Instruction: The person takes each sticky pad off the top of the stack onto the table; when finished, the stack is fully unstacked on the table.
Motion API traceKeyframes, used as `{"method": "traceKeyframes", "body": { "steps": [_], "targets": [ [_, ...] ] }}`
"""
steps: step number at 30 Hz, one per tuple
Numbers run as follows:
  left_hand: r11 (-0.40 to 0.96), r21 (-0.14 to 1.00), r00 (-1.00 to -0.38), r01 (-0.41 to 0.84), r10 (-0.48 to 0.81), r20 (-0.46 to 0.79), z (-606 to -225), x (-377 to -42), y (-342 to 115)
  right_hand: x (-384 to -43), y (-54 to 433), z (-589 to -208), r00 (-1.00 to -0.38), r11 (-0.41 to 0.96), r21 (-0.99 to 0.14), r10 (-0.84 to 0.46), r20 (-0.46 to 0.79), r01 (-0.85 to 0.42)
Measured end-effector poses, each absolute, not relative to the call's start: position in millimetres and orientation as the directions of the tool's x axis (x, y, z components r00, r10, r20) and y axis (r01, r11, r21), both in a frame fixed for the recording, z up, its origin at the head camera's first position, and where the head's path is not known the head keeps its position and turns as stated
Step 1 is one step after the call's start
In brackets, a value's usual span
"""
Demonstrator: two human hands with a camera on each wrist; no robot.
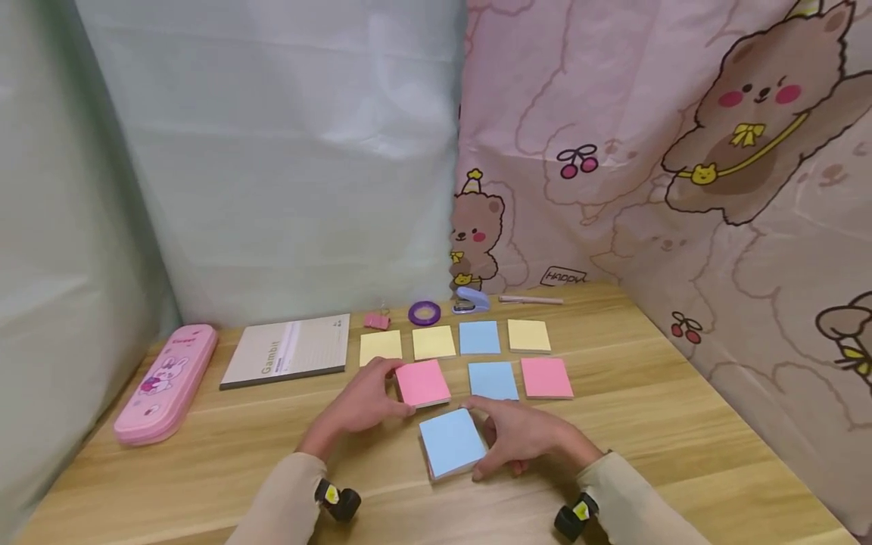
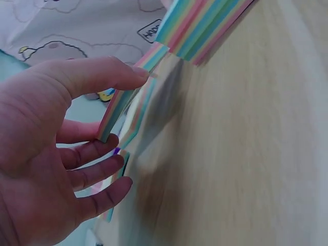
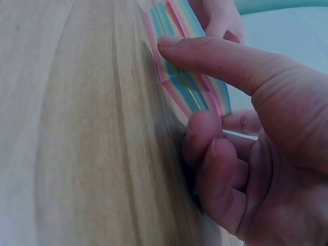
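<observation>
My left hand [image 1: 364, 401] pinches a pink-topped pad of sticky notes [image 1: 422, 382] between thumb and fingers. Striped coloured edges show on this pad [image 2: 117, 114] in the left wrist view, where it looks raised off the table. Nearer to me, my right hand [image 1: 527, 433] grips a thicker stack of sticky notes [image 1: 453, 441] with a blue top sheet. In the right wrist view the thumb lies along the striped side of the stack [image 3: 190, 93], and the other fingers are curled. Right of the pink pad lie a blue pad [image 1: 493, 381] and another pink pad [image 1: 547, 378].
Behind is a row of yellow pads [image 1: 433, 343] and a blue pad [image 1: 480, 337]. Farther back are a pink binder clip [image 1: 377, 322], purple tape roll [image 1: 425, 313], stapler [image 1: 471, 300] and pen [image 1: 531, 300]. Leftward lie a notebook [image 1: 286, 350] and pink pencil case [image 1: 166, 384].
</observation>
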State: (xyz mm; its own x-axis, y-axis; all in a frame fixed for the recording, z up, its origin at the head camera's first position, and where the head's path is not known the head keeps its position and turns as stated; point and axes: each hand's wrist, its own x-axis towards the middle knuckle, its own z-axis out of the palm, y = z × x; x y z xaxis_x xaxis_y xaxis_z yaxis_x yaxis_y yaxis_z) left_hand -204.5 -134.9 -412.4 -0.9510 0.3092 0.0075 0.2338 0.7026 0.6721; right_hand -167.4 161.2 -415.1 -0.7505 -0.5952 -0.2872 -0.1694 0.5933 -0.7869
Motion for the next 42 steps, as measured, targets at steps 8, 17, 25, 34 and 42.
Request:
{"method": "traceKeyframes", "body": {
  "steps": [8, 17, 25, 34, 42],
  "targets": [
    [0.716, 0.638, -0.932, 0.282, 0.362, 0.004, -423, -214, -123, -167, 157, -417, -0.747, 0.599, -0.78, -0.6, -0.285, -0.183],
    [0.753, 0.59, -0.931, 0.29, 0.365, -0.008, -424, -219, -114, -166, 156, -416, -0.754, 0.601, -0.779, -0.593, -0.283, -0.18],
    [0.75, 0.587, -0.915, 0.305, 0.402, -0.038, -420, -226, -112, -167, 158, -416, -0.756, 0.602, -0.778, -0.591, -0.282, -0.18],
    [0.743, 0.601, -0.903, 0.295, 0.423, -0.079, -418, -231, -111, -169, 159, -417, -0.756, 0.597, -0.782, -0.592, -0.279, -0.179],
    [0.745, 0.606, -0.901, 0.281, 0.422, -0.102, -417, -233, -110, -169, 161, -417, -0.759, 0.605, -0.773, -0.591, -0.274, -0.192]
  ]
}}
